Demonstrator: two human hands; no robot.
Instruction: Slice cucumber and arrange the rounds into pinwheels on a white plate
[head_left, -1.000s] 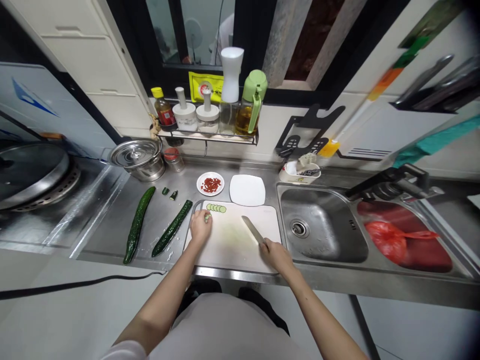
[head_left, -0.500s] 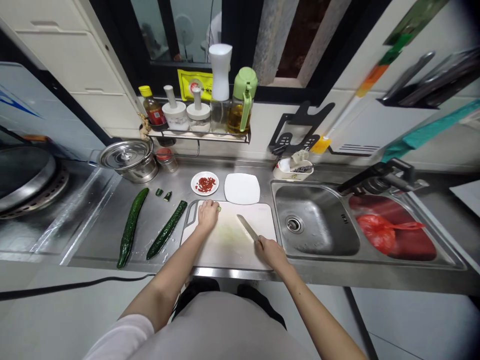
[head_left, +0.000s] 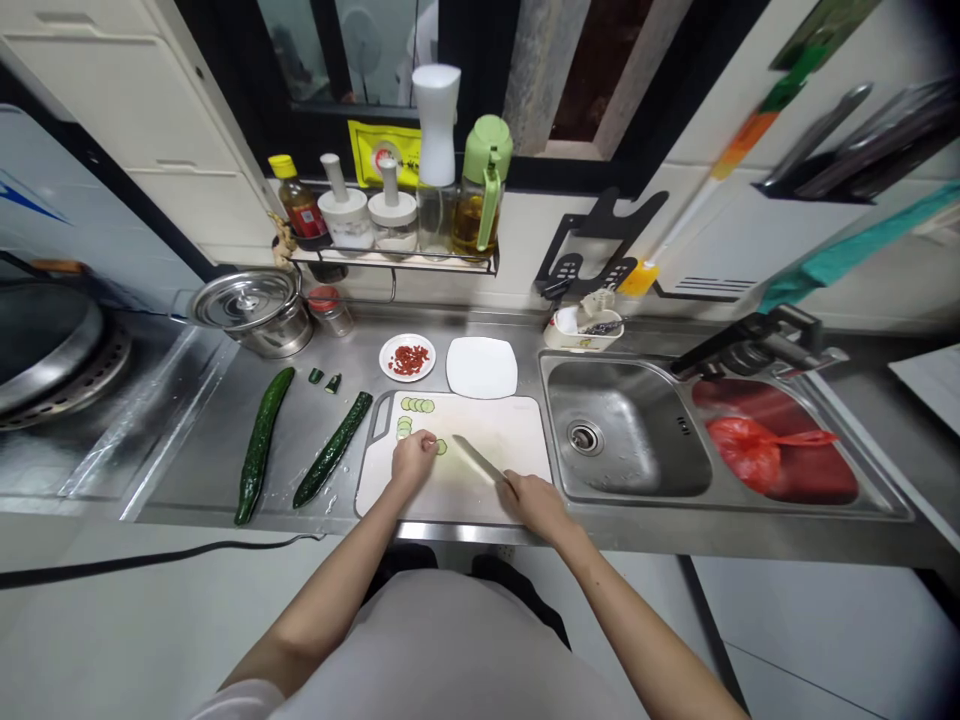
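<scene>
My right hand grips a kitchen knife by its handle, the blade slanting up and left over the white cutting board. At the board's left half, my left hand is closed, its fingertips at a cucumber slice. A short row of overlapping cucumber slices lies by the board's top left, with a few more slices just below. Left of the board are a cut cucumber, a longer cucumber and two cucumber ends.
Behind the board stand a plate of chopped red pieces and a white square plate. A steel sink borders it on the right, with a red plastic bag in the second basin. A lidded pot sits back left.
My left hand has come down toward me from the board's top, uncovering the rows of slices. The knife has shifted slightly left, still in my right hand.
</scene>
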